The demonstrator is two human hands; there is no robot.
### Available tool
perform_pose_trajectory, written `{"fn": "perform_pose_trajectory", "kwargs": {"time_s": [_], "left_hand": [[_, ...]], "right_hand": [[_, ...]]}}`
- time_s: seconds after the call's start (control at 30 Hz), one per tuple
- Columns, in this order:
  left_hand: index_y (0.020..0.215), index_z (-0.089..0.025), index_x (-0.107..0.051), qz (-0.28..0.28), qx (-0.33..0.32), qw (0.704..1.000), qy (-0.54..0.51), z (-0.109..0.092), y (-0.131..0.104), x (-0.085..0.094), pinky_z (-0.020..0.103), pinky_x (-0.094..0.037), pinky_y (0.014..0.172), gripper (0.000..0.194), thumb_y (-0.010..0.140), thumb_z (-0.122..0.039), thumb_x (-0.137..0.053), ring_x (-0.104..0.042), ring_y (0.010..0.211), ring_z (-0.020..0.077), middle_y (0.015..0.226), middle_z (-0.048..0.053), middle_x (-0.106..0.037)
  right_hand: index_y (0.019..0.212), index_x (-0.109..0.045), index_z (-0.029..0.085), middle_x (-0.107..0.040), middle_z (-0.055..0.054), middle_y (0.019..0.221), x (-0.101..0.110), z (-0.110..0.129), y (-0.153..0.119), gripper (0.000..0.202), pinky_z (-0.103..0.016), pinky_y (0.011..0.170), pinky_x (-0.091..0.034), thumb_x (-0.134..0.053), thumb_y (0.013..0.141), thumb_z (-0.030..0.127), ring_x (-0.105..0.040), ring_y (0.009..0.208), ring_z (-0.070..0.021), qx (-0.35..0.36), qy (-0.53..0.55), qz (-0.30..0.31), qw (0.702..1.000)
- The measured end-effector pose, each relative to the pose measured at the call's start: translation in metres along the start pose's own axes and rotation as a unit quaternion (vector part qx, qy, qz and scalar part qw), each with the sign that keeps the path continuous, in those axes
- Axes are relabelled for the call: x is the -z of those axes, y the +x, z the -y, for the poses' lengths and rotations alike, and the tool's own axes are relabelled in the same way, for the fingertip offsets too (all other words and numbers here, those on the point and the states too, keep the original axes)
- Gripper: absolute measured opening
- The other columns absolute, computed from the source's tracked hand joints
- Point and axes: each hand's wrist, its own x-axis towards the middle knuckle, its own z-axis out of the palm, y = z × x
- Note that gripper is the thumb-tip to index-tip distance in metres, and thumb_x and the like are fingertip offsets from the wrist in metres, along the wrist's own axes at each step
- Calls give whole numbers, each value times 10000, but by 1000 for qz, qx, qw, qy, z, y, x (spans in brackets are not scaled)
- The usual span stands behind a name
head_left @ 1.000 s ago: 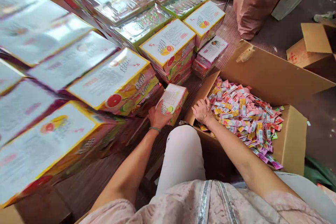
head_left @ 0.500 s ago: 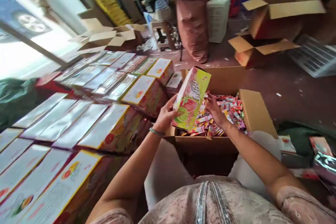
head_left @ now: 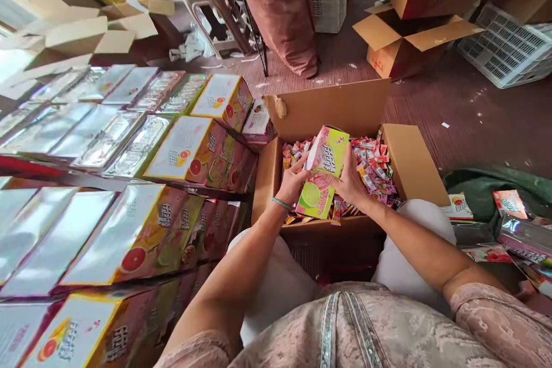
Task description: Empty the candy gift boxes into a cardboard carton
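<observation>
Small lime-green and pink printed box (head_left: 324,172) w/ fruit pics, tilted, held above open cardboard carton (head_left: 414,161) of candy sachets (head_left: 373,169). Left hand (head_left: 293,179) closed on its left edge, fingers wrapped; right hand (head_left: 350,183) closed on right side, thumb on front.

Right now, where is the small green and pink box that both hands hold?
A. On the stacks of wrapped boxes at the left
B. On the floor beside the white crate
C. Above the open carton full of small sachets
C: the left hand and right hand hold the small box over the open carton of sachets.
</observation>
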Motion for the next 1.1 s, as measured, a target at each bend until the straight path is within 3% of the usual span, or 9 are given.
{"fn": "perform_pose_trajectory", "kwargs": {"time_s": [0.1,0.2,0.27,0.47,0.63,0.87,1.0,1.1], "left_hand": [[1606,-146,-608,4,-10,1000,4,4,2,11,346,-613,832,1115,549,-313,-922,-773,977,288,1122,80,-842],[1601,-163,-618,5,-17,999,40,5,4,17,303,-584,738,1105,558,-317,-946,-746,812,224,983,36,-833],[1599,-155,-618,21,7,999,47,7,8,19,289,-562,697,1112,549,-308,-953,-710,720,189,925,23,-822],[1524,-126,-683,48,122,991,35,33,27,28,330,-585,790,1101,479,-305,-979,-734,806,216,1001,84,-837],[1457,-167,-744,57,150,986,52,46,34,34,334,-586,829,1055,447,-298,-1019,-742,845,212,1039,65,-833],[1526,-87,-676,48,156,982,92,47,33,37,323,-554,736,1160,433,-297,-1006,-681,710,190,848,43,-801],[1433,-102,-756,8,171,976,132,47,37,47,260,-437,596,1025,451,-337,-937,-599,610,146,750,15,-761],[1323,-138,-824,21,170,975,139,44,38,53,255,-441,615,922,441,-373,-956,-626,670,157,824,40,-787]], "right_hand": [[1507,-579,241,-371,-212,1656,9,1,0,715,-688,1259,-315,-604,1013,758,-288,1578,-446,80,-185,-13,979],[1359,-682,293,-427,-149,1626,19,4,1,548,-693,1261,-232,-656,1008,713,-291,1547,-449,149,-294,26,944],[1345,-700,286,-494,-141,1564,24,4,2,543,-641,1250,-240,-649,1013,713,-355,1487,-412,181,-325,75,925],[1490,-649,215,-623,-138,1371,25,-22,5,773,-462,1064,-386,-862,887,650,-501,1226,-332,170,-325,270,890],[1433,-670,187,-627,-140,1312,11,-33,8,874,-443,1035,-375,-980,750,637,-488,1207,-341,158,-321,291,887],[1269,-724,181,-598,-142,1285,3,-30,11,858,-446,988,-370,-1011,651,704,-466,1163,-339,142,-319,305,886],[1077,-766,179,-610,-143,1308,8,-32,5,641,-479,1062,-343,-924,779,724,-462,1221,-348,178,-291,317,885],[1271,-712,165,-654,-145,1317,12,-31,1,536,-468,1058,-342,-852,939,561,-503,1232,-335,182,-285,306,890]]}}
